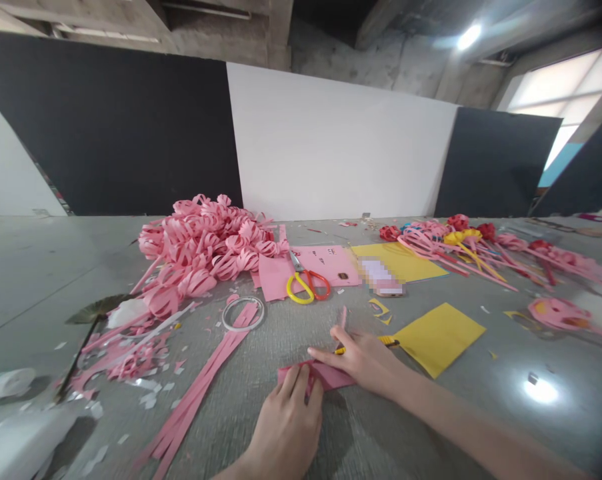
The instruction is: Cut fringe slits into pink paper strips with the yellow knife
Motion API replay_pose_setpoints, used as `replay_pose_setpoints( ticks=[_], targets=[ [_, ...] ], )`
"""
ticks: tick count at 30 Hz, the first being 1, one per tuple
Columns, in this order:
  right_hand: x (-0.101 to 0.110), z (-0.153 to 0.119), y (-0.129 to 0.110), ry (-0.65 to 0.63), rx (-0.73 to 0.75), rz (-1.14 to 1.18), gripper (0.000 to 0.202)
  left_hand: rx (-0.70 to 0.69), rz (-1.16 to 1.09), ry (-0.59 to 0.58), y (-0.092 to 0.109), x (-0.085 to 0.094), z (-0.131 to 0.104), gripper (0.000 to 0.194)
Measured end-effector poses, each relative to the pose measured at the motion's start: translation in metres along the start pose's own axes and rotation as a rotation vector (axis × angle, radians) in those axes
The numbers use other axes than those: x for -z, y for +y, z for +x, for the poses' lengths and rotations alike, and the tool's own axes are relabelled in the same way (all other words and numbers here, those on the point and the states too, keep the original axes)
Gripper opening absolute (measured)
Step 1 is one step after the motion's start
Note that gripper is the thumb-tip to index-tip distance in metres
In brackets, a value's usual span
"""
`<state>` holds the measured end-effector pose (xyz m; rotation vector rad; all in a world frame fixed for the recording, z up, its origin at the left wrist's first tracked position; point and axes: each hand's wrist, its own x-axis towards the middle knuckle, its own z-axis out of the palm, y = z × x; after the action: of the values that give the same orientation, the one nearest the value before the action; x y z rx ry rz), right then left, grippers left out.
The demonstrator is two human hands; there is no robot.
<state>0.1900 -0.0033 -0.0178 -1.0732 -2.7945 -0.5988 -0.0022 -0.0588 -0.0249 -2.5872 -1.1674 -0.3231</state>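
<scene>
Left hand (pixel 291 421) bent onto pink paper (pixel 335 375), front centre; right hand (pixel 365 357) close by, over one yellow-and-black tool (pixel 387 341); cannot tell grip of either. Nearby: one pair of scissors (pixel 301 270), one ring (pixel 241 329), two yellow sheets (pixel 445 337).

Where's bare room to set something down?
Mostly bare: left of the pink paper pile, before the left black panel; also between the long pink strips and left hand. Crowded: around the pink scraps and multicoloured paper flowers.
</scene>
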Motion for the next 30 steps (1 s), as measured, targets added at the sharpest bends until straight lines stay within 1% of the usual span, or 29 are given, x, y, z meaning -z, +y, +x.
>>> replay_pose_setpoints(
  ticks=[4, 8, 14, 17, 21, 30],
  targets=[
    [0.002, 0.001, 0.001, 0.003, 0.010, 0.008, 0.048, -0.001, 0.003, 0.024, 0.001, 0.000, 0.000, 0.033],
    [0.004, 0.001, 0.002, 0.008, 0.011, 0.006, 0.046, -0.001, 0.011, 0.044, 0.001, 0.000, 0.000, 0.030],
    [0.003, 0.002, 0.003, 0.012, 0.013, 0.014, 0.046, 0.016, -0.014, 0.024, 0.000, 0.000, 0.001, 0.029],
    [0.003, 0.003, 0.005, 0.015, 0.024, 0.019, 0.045, 0.039, -0.064, 0.016, 0.000, 0.001, 0.001, 0.027],
    [0.005, 0.003, 0.005, 0.021, 0.029, 0.024, 0.043, 0.070, -0.138, -0.008, -0.001, 0.003, 0.002, 0.027],
    [0.011, 0.002, 0.007, 0.022, 0.040, 0.015, 0.044, 0.084, -0.176, -0.013, -0.002, 0.003, 0.003, 0.028]
  ],
)
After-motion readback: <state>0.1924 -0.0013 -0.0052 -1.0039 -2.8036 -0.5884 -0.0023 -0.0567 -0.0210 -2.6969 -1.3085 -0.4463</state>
